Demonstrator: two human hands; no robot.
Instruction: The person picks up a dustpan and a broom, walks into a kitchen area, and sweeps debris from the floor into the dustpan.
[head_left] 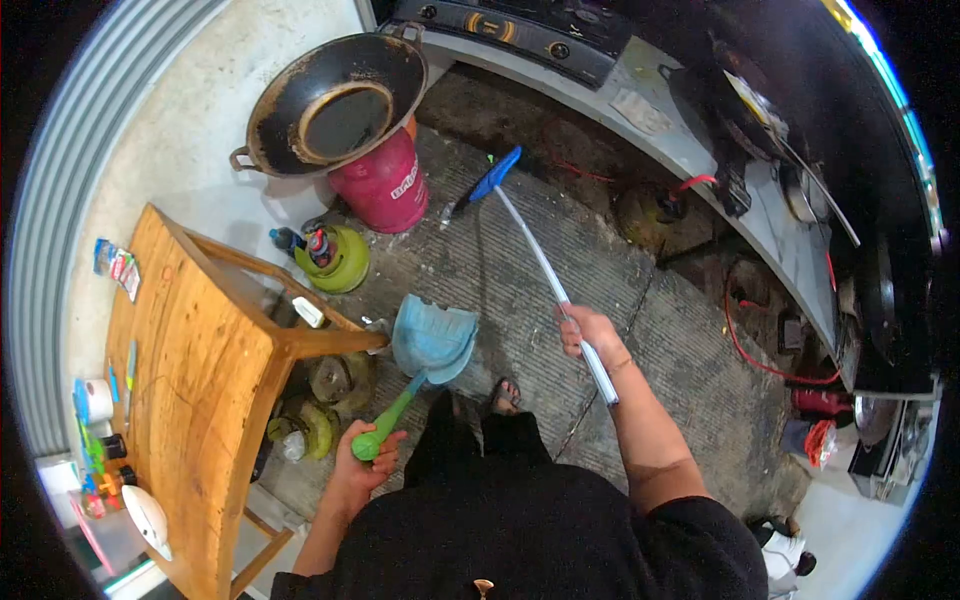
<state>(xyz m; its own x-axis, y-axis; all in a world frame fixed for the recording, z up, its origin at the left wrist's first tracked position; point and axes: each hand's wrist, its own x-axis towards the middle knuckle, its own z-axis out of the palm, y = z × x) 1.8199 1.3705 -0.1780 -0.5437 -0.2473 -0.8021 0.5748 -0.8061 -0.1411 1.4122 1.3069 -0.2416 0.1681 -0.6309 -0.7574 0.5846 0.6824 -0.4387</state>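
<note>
Blue-headed broom and dustpan being held over a grooved floor

The right hand is holding the broom, its grip wrapping around the pale stick below the upper end. The stick is slanting forward, and the blue head is sitting beyond the dustpan, to the right of a pink cylinder. Whether the head is touching the floor, one cannot tell.

The left hand is holding the dustpan, its grip curling around the knobbed end of the green handle. The pan is pointing away from the person, just beside a leg of the wooden worktop and near a sandalled foot.

A wok is resting above the pink cylinder, and a green cylinder is standing nearby.
</note>
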